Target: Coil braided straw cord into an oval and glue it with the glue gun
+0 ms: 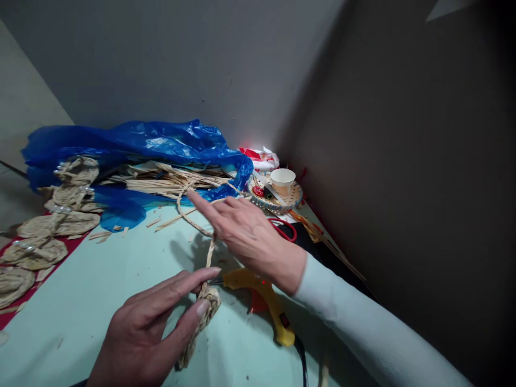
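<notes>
So the braided straw cord (201, 317) runs from lower centre up toward the blue bag (161, 142). Left hand (157, 322) pinches its thick coiled end on the counter (80, 301); right hand (245, 236), fingers spread, steadies it farther up, over the glue gun (266, 301).

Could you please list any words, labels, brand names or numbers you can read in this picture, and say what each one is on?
No text can be read.
The red and white packet against the wall bears print, but it is too small and blurred to make out.
The paper cup, the yellow glue gun and the blue plastic bag show no lettering.
</notes>
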Demonstrator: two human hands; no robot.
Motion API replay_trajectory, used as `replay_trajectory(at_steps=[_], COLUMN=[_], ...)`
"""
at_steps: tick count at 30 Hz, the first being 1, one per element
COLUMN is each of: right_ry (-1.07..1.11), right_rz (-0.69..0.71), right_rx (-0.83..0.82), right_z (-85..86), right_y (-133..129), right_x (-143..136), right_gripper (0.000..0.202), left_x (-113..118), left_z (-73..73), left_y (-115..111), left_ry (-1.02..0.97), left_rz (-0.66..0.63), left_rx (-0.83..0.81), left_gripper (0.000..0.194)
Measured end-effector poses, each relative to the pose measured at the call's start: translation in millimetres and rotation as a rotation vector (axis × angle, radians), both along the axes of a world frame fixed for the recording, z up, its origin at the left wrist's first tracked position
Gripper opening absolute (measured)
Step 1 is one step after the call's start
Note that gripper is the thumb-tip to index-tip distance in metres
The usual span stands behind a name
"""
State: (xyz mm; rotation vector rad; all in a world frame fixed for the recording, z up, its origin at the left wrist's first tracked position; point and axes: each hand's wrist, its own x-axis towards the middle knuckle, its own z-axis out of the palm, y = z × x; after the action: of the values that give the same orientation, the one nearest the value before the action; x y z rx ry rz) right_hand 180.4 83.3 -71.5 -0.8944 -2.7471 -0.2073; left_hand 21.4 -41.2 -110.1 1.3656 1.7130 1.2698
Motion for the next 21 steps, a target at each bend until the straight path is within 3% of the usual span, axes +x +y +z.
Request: replay_trajectory(at_steps=[3, 5, 7, 9, 11, 13, 15, 18, 21], right_ry=[0.085, 0.144, 0.174, 0.146, 0.112, 0.087, 0.099, 0.15, 0.253], right_rz=[-0.156, -0.247, -0.302, -0.293, -0.278, -0.346, -0.406, -0.492, -0.604], right_rx=[0.041, 0.039, -0.02, -0.125, -0.18, -0.233, -0.285, -0.433, -0.647], right_z=[-1.4, -6.3, -15.2, -28.5, -45.1, -61.6, -73.3, -76.6, -68.7], right_y=[-20.7, -40.0, -62.6, -85.8, -105.8, -119.3, -125.0, -121.6, -113.9], right_x=[42.0, 69.8, 90.8, 102.7, 107.0, 106.7, 103.8, 96.9, 91.9], right_gripper=[0.058, 0.048, 0.026, 0.03, 0.029, 0.022, 0.029, 0.027, 0.025], left_x=[1.0, 1.3, 0.4, -2.4, -6.9, -12.3, -17.1, -21.8, -26.3], left_z=[2.1, 2.8, 1.9, -1.4, -6.5, -11.6, -14.7, -14.6, -13.4], left_y=[-0.5, -0.5, -0.2, 0.2, 1.1, 2.5, 4.4, 6.6, 6.5], left_ry=[0.034, 0.05, 0.059, 0.083, 0.154, 0.279, 0.417, 0.557, 0.576], left_rz=[0.022, 0.009, -0.005, -0.002, -0.034, -0.095, -0.149, -0.167, -0.144], left_rx=[0.097, 0.181, 0.263, 0.327, 0.391, 0.456, 0.507, 0.535, 0.533], left_gripper=[0.021, 0.025, 0.027, 0.027, 0.028, 0.034, 0.037, 0.034, 0.033])
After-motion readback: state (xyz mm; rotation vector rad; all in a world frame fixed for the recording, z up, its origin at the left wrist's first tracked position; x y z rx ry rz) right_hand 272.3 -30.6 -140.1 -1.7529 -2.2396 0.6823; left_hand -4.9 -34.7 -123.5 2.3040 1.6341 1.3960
